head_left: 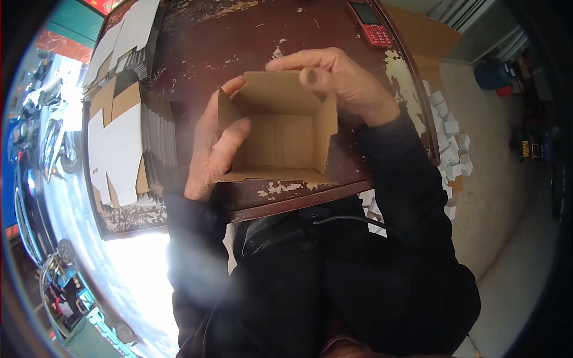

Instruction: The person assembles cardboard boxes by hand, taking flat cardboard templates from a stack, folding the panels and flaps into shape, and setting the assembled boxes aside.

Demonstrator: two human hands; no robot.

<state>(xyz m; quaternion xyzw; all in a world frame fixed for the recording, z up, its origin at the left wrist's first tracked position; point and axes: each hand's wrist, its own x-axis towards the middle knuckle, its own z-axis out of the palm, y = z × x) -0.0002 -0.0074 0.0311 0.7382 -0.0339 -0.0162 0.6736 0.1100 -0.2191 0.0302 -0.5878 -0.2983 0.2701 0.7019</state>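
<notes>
In front of me an open cardboard box (277,140) stands with its brown inside facing up and its bottom panels folded in. My left hand (218,146) grips its left wall, the thumb over the rim and the fingers around the outside. At the far right corner, my right hand (340,83) holds the upright far flap (274,80), its fingers stretched along behind the edge and its thumb on the near side. The outer faces of the box are mostly hidden.
Stacks of flat white box blanks (116,149) stand on the left of the worn dark-red table (221,42). A red keypad phone (371,27) lies at the far right edge. Many small white boxes (453,143) are piled on the floor to the right, by a cardboard sheet (424,30).
</notes>
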